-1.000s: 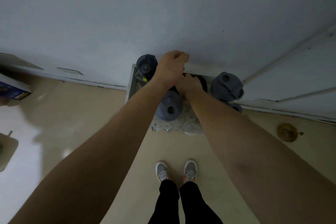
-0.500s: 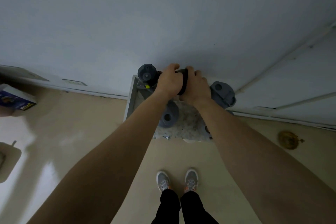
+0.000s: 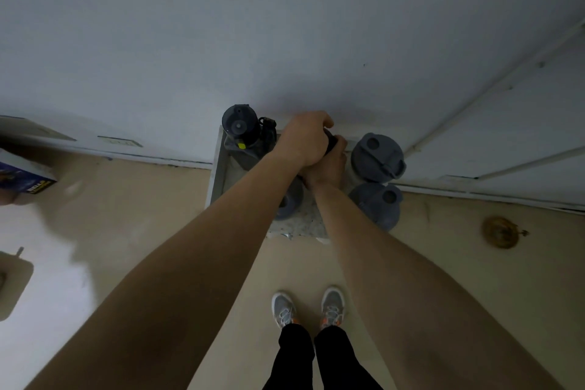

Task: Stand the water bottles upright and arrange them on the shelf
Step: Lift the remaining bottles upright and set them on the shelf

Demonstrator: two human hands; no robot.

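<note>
A small shelf (image 3: 218,168) with a speckled top stands against the wall below me. A dark bottle (image 3: 239,130) with a yellow dot stands upright at its back left. Two grey-lidded bottles stand on the right, one at the back (image 3: 376,157) and one in front (image 3: 378,204). Another grey bottle (image 3: 286,203) shows under my left forearm. At the shelf's back middle, my left hand (image 3: 305,139) and my right hand (image 3: 329,165) both close on a black bottle (image 3: 330,142), which they mostly hide.
A blue box (image 3: 25,179) lies on the floor at the far left. A round brass floor fitting (image 3: 500,231) sits to the right of the shelf. My grey shoes (image 3: 308,307) stand just in front of it. White door panels (image 3: 522,123) rise on the right.
Both hands have come together on the black bottle at the back middle of the shelf. The view has shifted, and the front right grey bottle now shows.
</note>
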